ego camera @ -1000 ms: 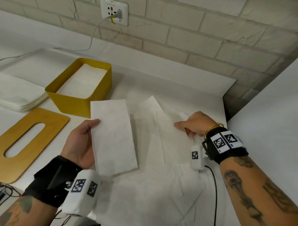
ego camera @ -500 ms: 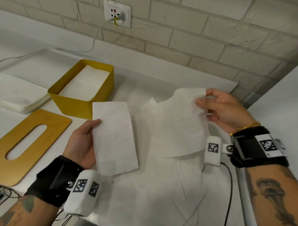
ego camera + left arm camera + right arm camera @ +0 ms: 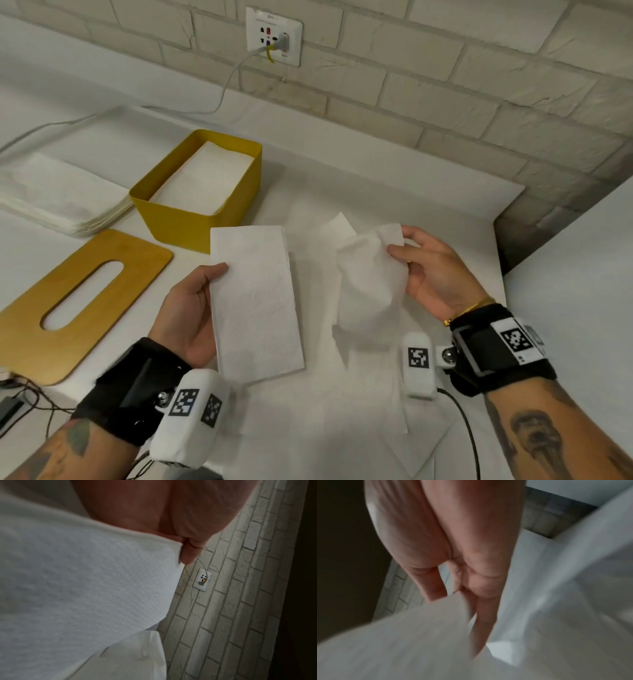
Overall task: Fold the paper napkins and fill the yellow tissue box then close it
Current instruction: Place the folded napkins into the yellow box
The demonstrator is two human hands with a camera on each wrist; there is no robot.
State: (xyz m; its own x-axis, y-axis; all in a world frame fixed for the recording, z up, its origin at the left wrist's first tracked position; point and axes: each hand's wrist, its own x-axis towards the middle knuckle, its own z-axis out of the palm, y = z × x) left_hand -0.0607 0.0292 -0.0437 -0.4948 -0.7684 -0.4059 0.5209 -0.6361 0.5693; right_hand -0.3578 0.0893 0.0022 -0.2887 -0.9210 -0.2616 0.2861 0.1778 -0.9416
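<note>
My left hand (image 3: 191, 301) holds a folded white napkin (image 3: 255, 301) by its left edge, thumb on top; in the left wrist view the same folded napkin (image 3: 77, 588) fills the picture under my thumb (image 3: 190, 551). My right hand (image 3: 431, 270) pinches the top corner of a loose, crumpled napkin (image 3: 370, 284) lifted above several spread sheets. The right wrist view is blurred and shows my fingers (image 3: 481, 601) on the white paper. The yellow tissue box (image 3: 195, 219) stands open at the back left with folded napkins (image 3: 205, 178) inside.
The wooden lid with an oval slot (image 3: 68, 305) lies flat left of my left hand. A stack of unfolded napkins (image 3: 58, 198) lies far left. Loose sheets (image 3: 342, 428) cover the white table in front of me. A brick wall with a socket (image 3: 274, 37) stands behind.
My right hand picked a napkin up from the spread sheets, raised it, and now draws it left toward the folded napkin, the sheet crumpling. The left hand has kept its hold.
</note>
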